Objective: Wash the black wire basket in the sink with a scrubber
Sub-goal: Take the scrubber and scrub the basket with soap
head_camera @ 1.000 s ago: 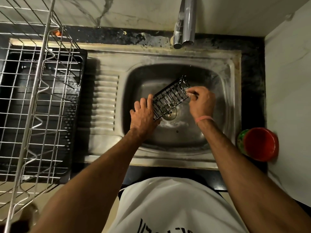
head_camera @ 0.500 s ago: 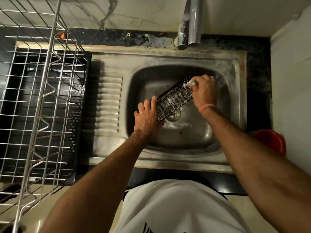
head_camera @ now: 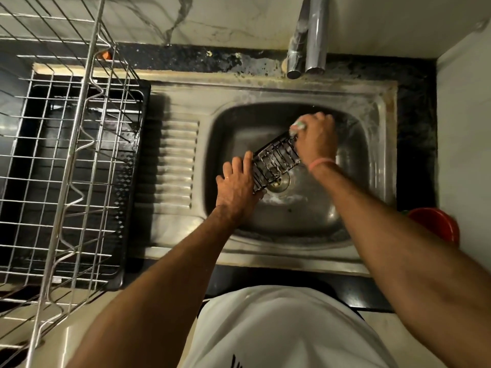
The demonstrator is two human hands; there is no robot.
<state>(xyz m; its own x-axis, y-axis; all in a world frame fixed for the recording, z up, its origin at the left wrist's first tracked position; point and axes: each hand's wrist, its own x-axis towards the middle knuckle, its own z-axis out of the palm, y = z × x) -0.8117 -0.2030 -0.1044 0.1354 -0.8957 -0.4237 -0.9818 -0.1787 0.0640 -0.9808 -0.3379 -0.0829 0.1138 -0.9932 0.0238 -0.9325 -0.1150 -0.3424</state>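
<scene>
Right hand (head_camera: pixel 316 140), its grip curled round the scrubber (head_camera: pixel 298 126), has travelled from the basket's (head_camera: pixel 275 162) far side to its far end corner within the last second. Left hand (head_camera: pixel 237 185) keeps its grip on the near end, fingers over the rim, steadying it tilted above the drain (head_camera: pixel 279 181) in the sink (head_camera: pixel 372 107). Judgement: scrubbing is mid-course, suds on the wires, rinse outstanding.

Marble wall (head_camera: pixel 239 19), black counter (head_camera: pixel 414 155), steel dish rack (head_camera: pixel 66 155)
</scene>
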